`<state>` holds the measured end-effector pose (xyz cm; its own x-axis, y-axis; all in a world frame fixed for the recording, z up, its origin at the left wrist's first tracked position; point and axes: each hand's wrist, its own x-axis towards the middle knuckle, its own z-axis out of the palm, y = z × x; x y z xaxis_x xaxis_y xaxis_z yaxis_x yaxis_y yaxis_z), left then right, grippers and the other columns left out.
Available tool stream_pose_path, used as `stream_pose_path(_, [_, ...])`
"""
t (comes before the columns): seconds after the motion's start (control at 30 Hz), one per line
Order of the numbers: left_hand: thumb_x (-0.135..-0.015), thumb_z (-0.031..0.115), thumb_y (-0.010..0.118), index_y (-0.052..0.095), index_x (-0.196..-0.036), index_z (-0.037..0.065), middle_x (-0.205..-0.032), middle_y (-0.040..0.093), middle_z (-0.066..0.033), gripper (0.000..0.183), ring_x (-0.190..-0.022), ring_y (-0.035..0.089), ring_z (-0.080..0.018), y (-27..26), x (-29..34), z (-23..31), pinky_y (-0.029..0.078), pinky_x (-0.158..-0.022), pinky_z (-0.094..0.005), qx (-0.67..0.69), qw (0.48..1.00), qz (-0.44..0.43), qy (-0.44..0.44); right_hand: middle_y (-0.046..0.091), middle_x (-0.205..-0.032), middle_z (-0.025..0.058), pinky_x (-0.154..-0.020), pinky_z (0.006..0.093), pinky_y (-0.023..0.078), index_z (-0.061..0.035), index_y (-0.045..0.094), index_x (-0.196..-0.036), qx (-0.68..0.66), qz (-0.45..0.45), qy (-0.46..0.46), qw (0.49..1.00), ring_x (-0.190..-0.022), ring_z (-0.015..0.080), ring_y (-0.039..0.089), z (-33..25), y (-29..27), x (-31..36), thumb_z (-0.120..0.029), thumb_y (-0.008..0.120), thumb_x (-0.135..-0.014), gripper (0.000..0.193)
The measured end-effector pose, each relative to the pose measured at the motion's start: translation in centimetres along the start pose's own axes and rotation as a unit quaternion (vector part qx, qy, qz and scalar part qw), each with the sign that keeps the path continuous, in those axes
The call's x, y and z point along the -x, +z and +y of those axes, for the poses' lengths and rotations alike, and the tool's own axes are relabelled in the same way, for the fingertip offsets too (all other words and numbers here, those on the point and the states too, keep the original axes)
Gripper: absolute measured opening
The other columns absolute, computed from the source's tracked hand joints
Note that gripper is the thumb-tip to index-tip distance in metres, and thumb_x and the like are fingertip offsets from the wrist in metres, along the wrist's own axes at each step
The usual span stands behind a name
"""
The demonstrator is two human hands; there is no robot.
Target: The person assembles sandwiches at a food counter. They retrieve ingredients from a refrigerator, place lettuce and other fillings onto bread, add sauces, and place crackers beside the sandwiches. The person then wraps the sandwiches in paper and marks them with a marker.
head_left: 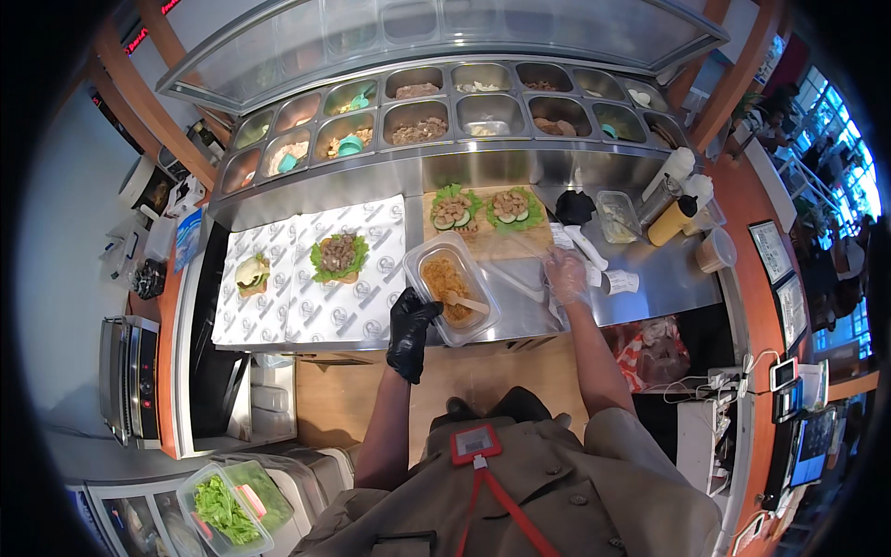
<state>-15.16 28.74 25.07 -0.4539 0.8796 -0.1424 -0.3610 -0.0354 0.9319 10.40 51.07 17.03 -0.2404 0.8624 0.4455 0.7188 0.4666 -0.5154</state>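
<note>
Your hands are apart. Left hand (409,334), black glove, is clamped on the near-left edge of a clear tub (484,288). Tub sits near the middle of the scene, tilted, at the near edge of the steel counter (664,283); can't tell whether it rests there or is held up. Inside: orange shredded filling (440,273) and a white spoon (467,302), handle pointing right.

Your right hand (564,275), clear glove, is over the counter to the right of the tub, fingers pointing far, just beside white papers (620,281); can't tell if it grips anything.

Far of the tub, a wooden board (473,243) carries two lettuce portions topped with meat pieces and cucumber slices: left one (453,207), right one (511,206). Left of the tub, patterned white paper (311,316) bears a lettuce-and-meat portion (340,257) and, farther left, a smaller portion with a pale topping (251,272). Two rows of metal pans (483,130) run along the far side. Yellow bottle (672,221) stands far right.
</note>
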Motion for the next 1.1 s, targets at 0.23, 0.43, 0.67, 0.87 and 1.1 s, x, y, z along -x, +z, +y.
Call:
stream_pose_path(0.23, [-0.084,0.001,0.069,0.060,-0.083,0.007,-0.071,0.059,-0.0003,0.012,-0.063,0.056,-0.0105,0.2,-3.0,1.7,0.046,-0.059,-0.0266,-0.058,0.997,0.024,-0.049,0.068,-0.095,0.0156,-0.087,0.0459,0.048,-0.0042,0.074,-0.096,0.000,-0.177,-0.275,0.945,-0.100,0.0338,0.062,-14.7,-5.6,-2.0,-0.024,0.070,-0.083,0.024])
stream_pose_path(0.43, [-0.087,0.006,0.069,0.057,-0.081,0.007,-0.067,0.054,0.0012,0.014,-0.060,0.053,-0.0085,2.4,-3.2,3.2,0.043,-0.054,-0.0268,-0.063,0.996,0.026,-0.055,0.069,-0.091,0.0160,-0.082,0.0433,0.050,-0.0024,0.076,-0.080,0.147,-0.392,-0.420,0.805,-0.091,0.0333,0.065,-21.6,-3.1,-4.5,-0.017,0.065,-0.076,0.019])
stream_pose_path(0.67, [-0.089,0.007,0.068,0.057,-0.082,0.008,-0.070,0.052,0.0035,0.013,-0.061,0.049,-0.0061,3.0,-2.1,5.8,0.042,-0.055,-0.0252,-0.066,0.993,0.099,-0.003,0.071,-0.078,0.0150,-0.083,0.0407,0.049,-0.0053,0.075,-0.075,0.123,-0.385,-0.513,0.757,-0.083,0.0310,0.067,-23.4,-1.8,-6.4,-0.019,0.065,-0.079,0.017])
stream_pose_path(0.87, [-0.086,0.000,0.070,0.057,-0.082,0.009,-0.074,0.053,0.0065,0.017,-0.066,0.046,-0.0031,-0.4,-1.8,9.1,0.041,-0.059,-0.0238,-0.027,0.978,0.203,0.038,0.066,-0.077,0.0090,-0.084,0.0421,0.051,-0.0106,0.069,-0.080,-0.267,-0.612,-0.198,0.718,-0.085,0.0255,0.067,-28.3,1.1,-10.5,-0.022,0.067,-0.075,0.013])
stream_pose_path(1.1, [-0.074,-0.011,0.062,0.047,-0.076,0.009,-0.071,0.042,0.0060,0.025,-0.065,0.039,-0.0052,-7.0,-4.5,11.7,0.038,-0.058,-0.0246,-0.113,0.938,0.265,0.192,0.066,-0.075,0.0088,-0.092,0.0427,0.048,-0.0114,0.070,-0.082,-0.265,-0.626,-0.256,0.688,-0.086,0.0242,0.067,-36.8,7.1,-11.9,-0.021,0.062,-0.081,0.012])
